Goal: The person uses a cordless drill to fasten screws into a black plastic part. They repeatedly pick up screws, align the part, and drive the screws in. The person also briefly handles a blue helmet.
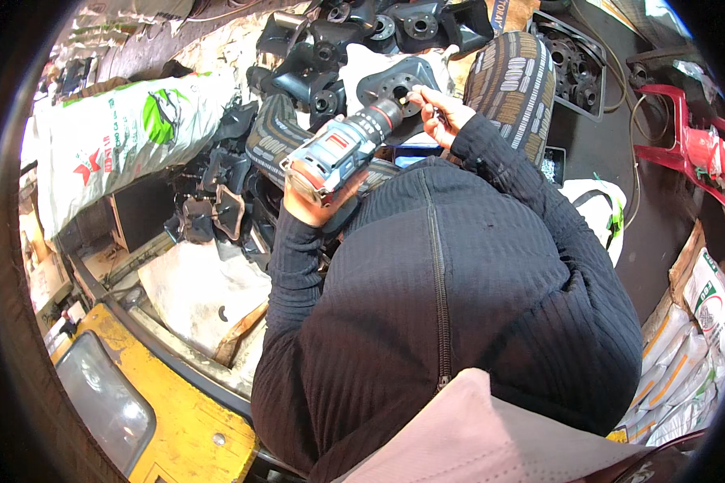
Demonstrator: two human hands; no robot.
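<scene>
My left hand (314, 209) is wrapped round a blue-grey cordless drill (330, 153), which points up and to the right. My right hand (447, 117) is closed just beside the drill's chuck (389, 113). Its fingers are pinched together, and whatever small thing they hold is too small to make out. Beneath the drill's tip lies a black part (421, 74) with a round, holed hub, resting on a pale cloth or sack. The drill partly covers this part.
More black hub parts (318, 48) are heaped at the far side. A tray (572, 68) holds several dark round parts. Patterned cushions (511, 88) flank the work. A white sack (129, 133) lies left, a yellow machine panel (189, 427) nearer, a red plastic stool (677, 133) right.
</scene>
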